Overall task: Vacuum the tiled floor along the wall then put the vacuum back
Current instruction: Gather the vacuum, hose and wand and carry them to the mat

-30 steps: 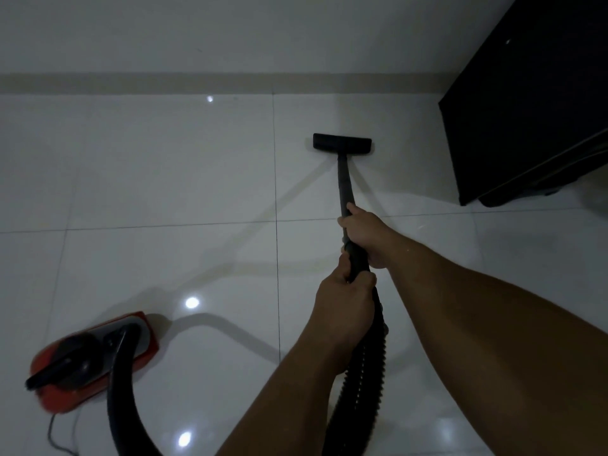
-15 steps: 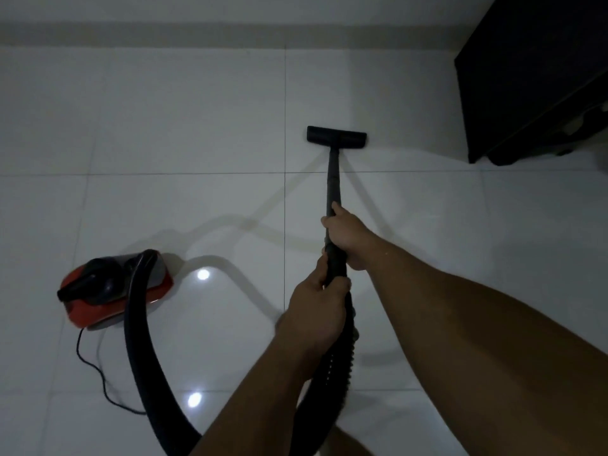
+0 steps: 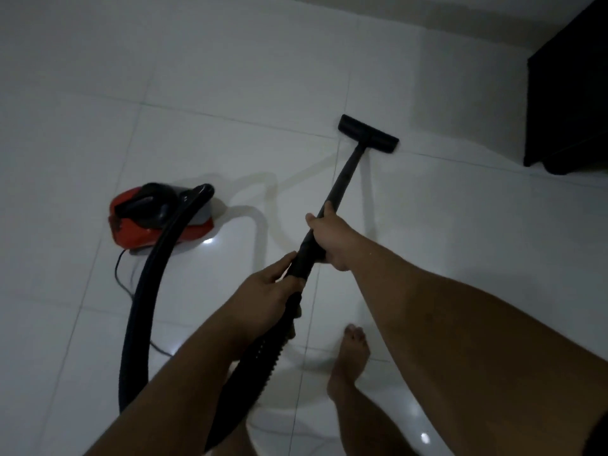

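The rigid black vacuum wand (image 3: 342,185) is gripped by both hands: the right hand (image 3: 332,238) is wrapped around it higher up, the left hand (image 3: 266,297) closed around its lower end where the ribbed black hose (image 3: 144,284) joins. The flat black floor nozzle (image 3: 368,134) rests on the glossy white tiled floor (image 3: 230,77), near a dark cabinet (image 3: 572,93) cut off at the right edge. The red and black canister vacuum (image 3: 154,218) sits on the tiles to the left. The hose's lower run is hidden behind the left forearm. A bare foot (image 3: 350,360) is dimly seen.
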